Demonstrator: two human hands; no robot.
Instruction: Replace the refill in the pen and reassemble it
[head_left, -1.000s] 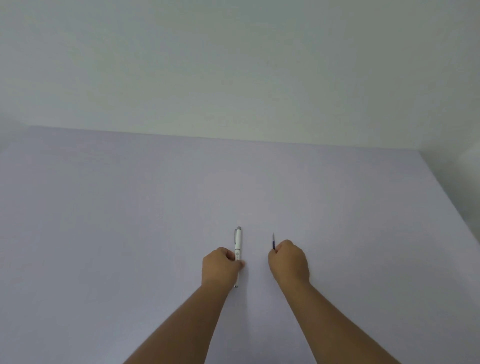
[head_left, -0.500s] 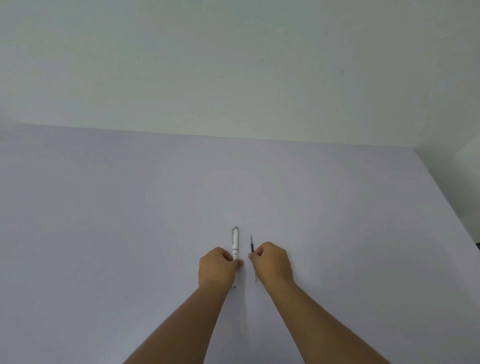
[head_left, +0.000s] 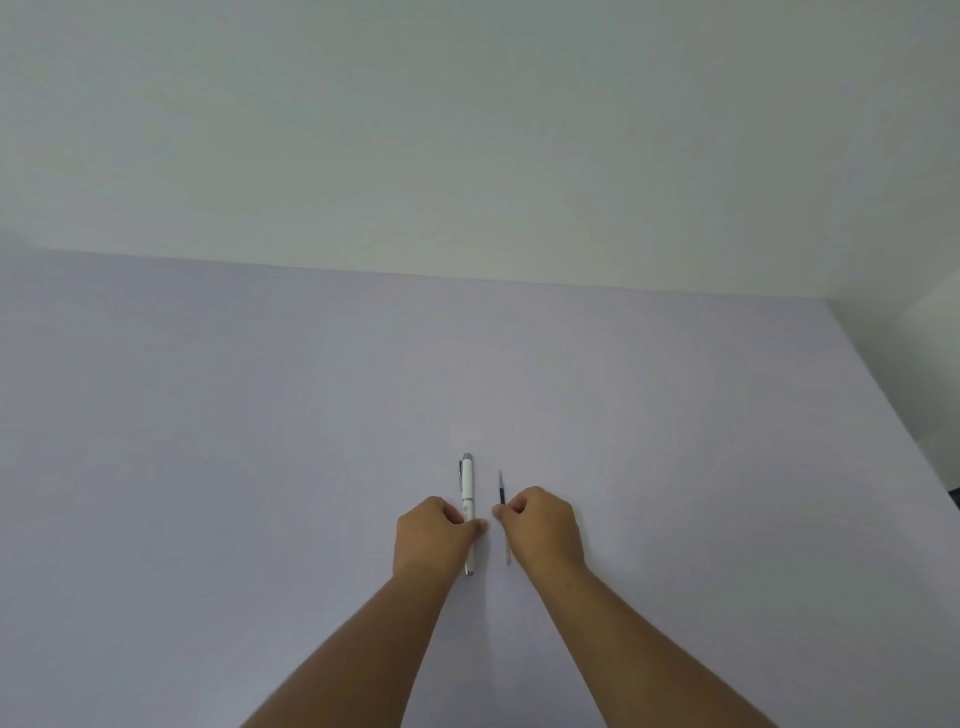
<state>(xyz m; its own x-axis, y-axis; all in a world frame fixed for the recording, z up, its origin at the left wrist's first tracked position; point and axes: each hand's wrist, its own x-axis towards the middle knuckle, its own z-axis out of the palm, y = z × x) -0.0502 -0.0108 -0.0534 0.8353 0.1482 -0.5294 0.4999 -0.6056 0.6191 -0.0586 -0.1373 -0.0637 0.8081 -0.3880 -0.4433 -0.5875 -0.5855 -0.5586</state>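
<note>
A white pen (head_left: 467, 483) with a silver cap end and clip lies lengthwise on the pale lilac table (head_left: 260, 441), pointing away from me. My left hand (head_left: 434, 538) is curled around its lower half, thumb and fingers pinching the barrel. Just to the right, a thin refill (head_left: 502, 493) with a dark tip section and a clear tube lies parallel to the pen. My right hand (head_left: 543, 525) pinches the refill near its middle. The two hands sit side by side, almost touching.
The table's far edge meets a plain pale wall (head_left: 467, 130). The table's right edge (head_left: 893, 415) runs diagonally toward me, with a dark gap beyond it.
My right hand has carried the refill leftward until it lies close beside the pen. The left hand has stayed on the pen.
</note>
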